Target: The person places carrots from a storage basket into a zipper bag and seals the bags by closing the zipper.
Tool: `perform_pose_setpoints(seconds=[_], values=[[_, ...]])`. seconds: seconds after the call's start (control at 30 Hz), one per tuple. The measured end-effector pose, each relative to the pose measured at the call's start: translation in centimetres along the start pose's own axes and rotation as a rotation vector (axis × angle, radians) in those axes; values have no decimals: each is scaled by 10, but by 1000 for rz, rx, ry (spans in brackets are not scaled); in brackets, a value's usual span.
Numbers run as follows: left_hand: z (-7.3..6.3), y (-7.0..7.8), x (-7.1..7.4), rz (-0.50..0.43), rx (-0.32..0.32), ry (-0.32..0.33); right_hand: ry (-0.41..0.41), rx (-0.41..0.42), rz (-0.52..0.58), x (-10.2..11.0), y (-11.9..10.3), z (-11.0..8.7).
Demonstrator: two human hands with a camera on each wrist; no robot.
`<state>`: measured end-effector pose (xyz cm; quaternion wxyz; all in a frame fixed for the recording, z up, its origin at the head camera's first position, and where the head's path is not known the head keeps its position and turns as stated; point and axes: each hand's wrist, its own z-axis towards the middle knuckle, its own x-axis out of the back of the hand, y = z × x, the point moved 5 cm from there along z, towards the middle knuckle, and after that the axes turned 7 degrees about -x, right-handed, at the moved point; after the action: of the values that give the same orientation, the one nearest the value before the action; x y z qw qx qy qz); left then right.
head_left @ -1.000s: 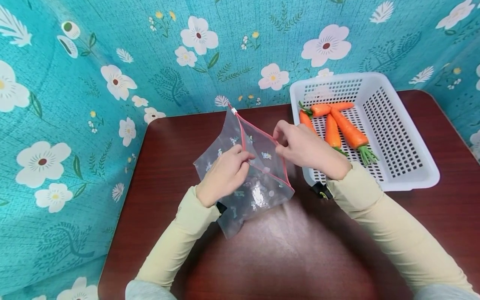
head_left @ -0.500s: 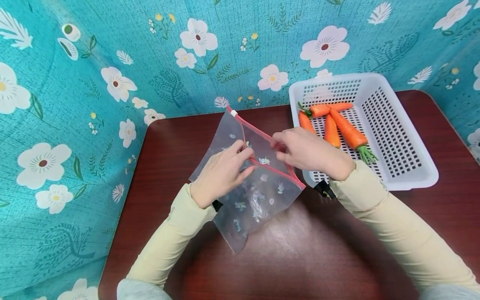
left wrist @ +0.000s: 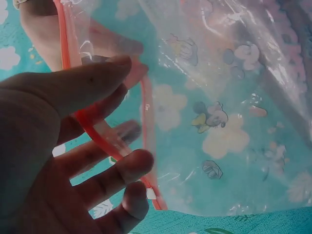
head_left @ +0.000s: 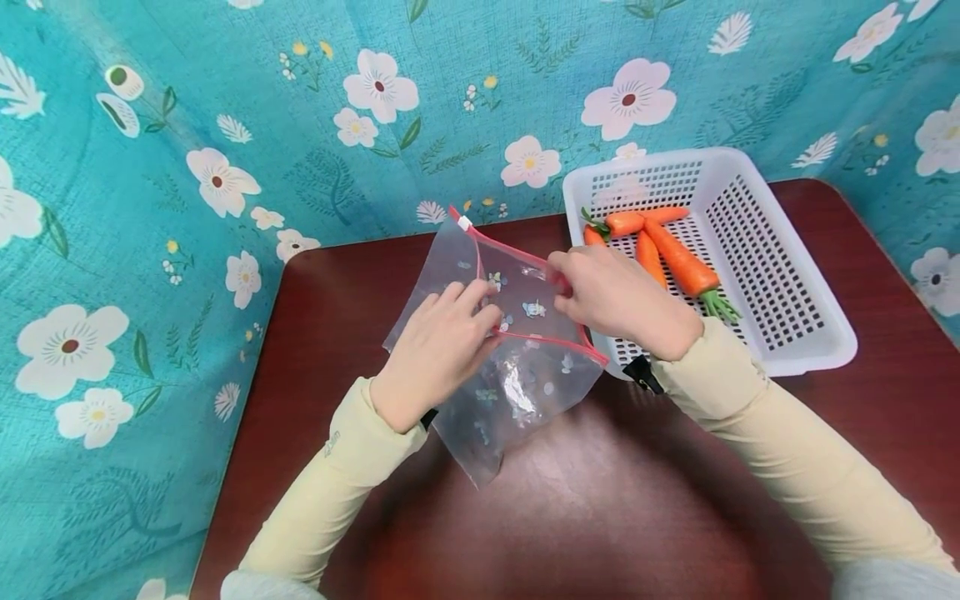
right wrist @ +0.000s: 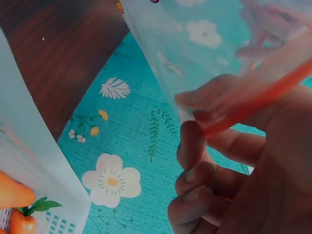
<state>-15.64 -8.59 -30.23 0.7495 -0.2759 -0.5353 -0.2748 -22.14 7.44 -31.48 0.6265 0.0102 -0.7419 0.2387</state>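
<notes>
A clear zip bag (head_left: 517,392) with a red zip edge and small printed cartoon figures is held above the table, its mouth spread apart. On the near edge of the mouth, my left hand (head_left: 438,350) grips the plastic between thumb and fingers; the left wrist view shows the red strip (left wrist: 92,131) running between them. Opposite, my right hand (head_left: 618,292) pinches the far red edge, its thumb (right wrist: 209,95) behind the clear plastic in the right wrist view. A white slider (head_left: 464,223) sits at the zip's far left end. I see only printed figures in the bag.
At the right stands a white perforated basket (head_left: 817,367) holding several orange carrots (head_left: 678,258) with green tops, partly hidden by my right hand. The dark red-brown table (head_left: 585,517) lies under everything. A teal floral cloth (head_left: 300,108) hangs behind and to the left.
Both hands keep hold of the bag. Its mouth narrows, then gapes wider again now. The left hand has shifted slightly left, and the whole head view has moved a little.
</notes>
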Motion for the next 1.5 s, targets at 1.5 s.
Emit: perform_pose_setpoints(seconds=[1.5], values=[[-24,-5,-9,143,-15,-6,156,-21,-192,15,15,-9]])
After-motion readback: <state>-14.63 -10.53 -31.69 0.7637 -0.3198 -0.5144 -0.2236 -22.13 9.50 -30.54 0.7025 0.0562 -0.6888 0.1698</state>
